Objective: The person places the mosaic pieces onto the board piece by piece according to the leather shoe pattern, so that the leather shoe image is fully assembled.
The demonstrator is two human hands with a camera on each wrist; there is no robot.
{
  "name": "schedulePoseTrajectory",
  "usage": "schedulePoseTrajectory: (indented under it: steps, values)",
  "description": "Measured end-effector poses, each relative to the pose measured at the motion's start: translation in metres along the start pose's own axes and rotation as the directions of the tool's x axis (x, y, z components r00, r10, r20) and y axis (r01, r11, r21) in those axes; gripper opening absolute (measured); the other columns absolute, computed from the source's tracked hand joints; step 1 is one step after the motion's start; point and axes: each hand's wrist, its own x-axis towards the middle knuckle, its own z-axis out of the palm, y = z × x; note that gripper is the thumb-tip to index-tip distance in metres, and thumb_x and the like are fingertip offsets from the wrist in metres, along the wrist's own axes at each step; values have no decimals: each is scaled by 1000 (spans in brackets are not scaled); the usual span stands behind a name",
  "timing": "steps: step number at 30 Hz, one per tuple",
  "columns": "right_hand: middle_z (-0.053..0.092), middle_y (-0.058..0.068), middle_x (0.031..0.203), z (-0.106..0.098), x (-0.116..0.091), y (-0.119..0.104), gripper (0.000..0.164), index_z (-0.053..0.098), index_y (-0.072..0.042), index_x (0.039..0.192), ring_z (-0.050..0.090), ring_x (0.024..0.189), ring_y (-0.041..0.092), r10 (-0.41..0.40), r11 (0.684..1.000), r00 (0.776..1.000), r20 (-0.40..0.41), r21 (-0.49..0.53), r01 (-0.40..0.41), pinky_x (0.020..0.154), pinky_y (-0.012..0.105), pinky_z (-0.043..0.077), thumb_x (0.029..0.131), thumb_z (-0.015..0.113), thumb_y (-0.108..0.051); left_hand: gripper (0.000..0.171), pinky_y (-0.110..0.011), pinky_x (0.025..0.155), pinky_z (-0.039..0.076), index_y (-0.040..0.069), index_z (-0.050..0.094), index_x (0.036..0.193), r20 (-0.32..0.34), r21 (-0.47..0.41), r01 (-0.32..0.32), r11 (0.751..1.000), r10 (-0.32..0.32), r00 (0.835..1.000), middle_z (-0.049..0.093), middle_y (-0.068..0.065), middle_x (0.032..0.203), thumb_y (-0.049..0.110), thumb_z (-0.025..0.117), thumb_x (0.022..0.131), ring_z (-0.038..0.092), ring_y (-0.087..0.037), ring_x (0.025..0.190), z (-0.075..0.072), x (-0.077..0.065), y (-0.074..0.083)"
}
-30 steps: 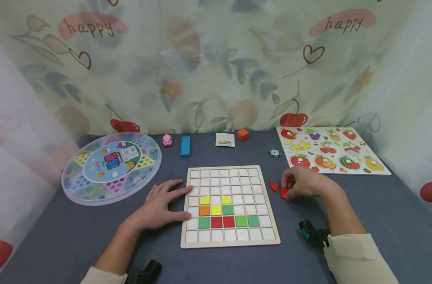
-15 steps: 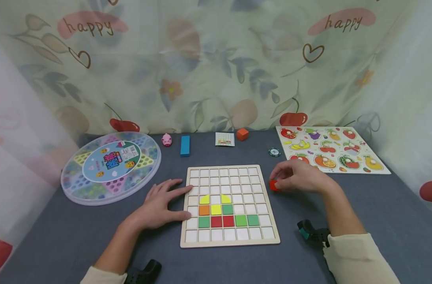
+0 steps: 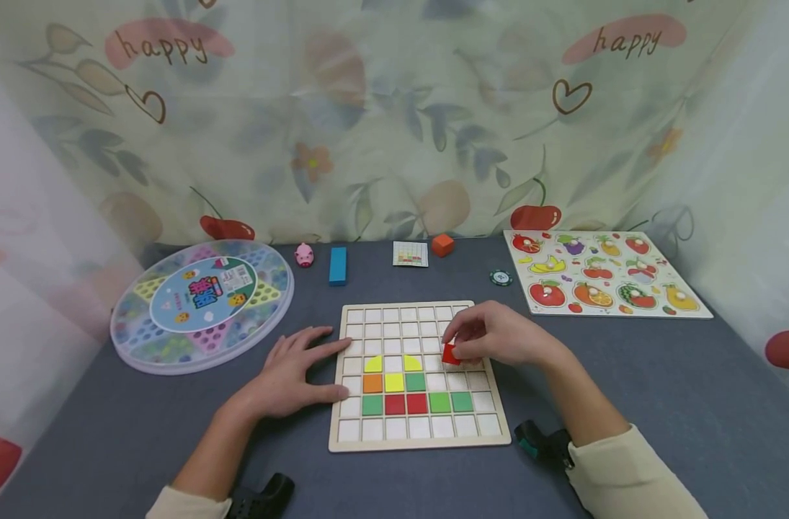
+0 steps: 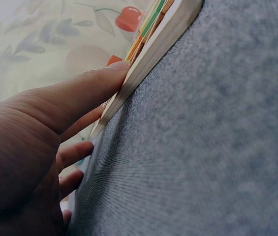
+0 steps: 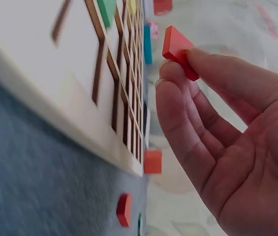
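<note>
A wooden grid board [image 3: 420, 440] lies on the table with yellow, orange, green and red tiles in some of its cells. At its left edge, my left hand [image 3: 297, 375] rests with fingers spread, the thumb [image 4: 92, 91] and index finger touching the rim. My right hand [image 3: 498, 335] is over the board's right part and pinches a small flat red tile [image 5: 178, 46] between thumb and fingertips. That tile is tilted and held above the cells; its full outline is partly covered by the fingers. Another red tile [image 5: 124, 210] lies on the table beside the board, hidden in the head view.
Behind the board are a pink pig figure [image 3: 305, 254], a blue block [image 3: 338, 267], a small pattern card [image 3: 410, 254], an orange cube [image 3: 442, 245] and a round chip [image 3: 501, 277]. A round game box [image 3: 280, 339] stands left, a fruit board [image 3: 611, 274] right.
My right hand has taken a red tile from the table right of the board and moved left with it over the grid. The left hand has stayed in place.
</note>
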Motion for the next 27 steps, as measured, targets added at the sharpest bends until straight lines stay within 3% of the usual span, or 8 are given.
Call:
schedulePoseTrajectory:
  steps: [12, 17, 27]
  values:
    - [70, -1, 86, 20, 8, -8, 12, 78, -13, 103, 63, 80, 18, -7, 1000, 996, 85, -20, 9, 75, 32, 55, 92, 74, -10, 79, -72, 123, -1, 31, 48, 156, 2, -3, 9, 1000, -9, 1000, 29, -14, 167, 57, 76, 87, 16, -47, 154, 0, 1, 1]
    - [69, -1, 81, 25, 9, -9, 12, 79, -14, 99, 62, 75, 16, 32, 998, 997, 76, -49, -29, 71, 32, 54, 91, 74, -7, 79, -72, 123, -1, 31, 48, 156, 1, -7, 6, 1000, -6, 1000, 29, -15, 167, 57, 77, 87, 16, -48, 154, -1, 1, 1]
    - [72, -3, 87, 30, 11, -12, 14, 83, -14, 99, 61, 81, 15, 62, 994, 997, 48, -90, -57, 69, 28, 54, 88, 79, -7, 80, -72, 123, -1, 32, 47, 156, 11, -6, 19, 1000, -19, 1000, 28, -15, 168, 57, 76, 87, 15, -48, 154, -1, 1, 0]
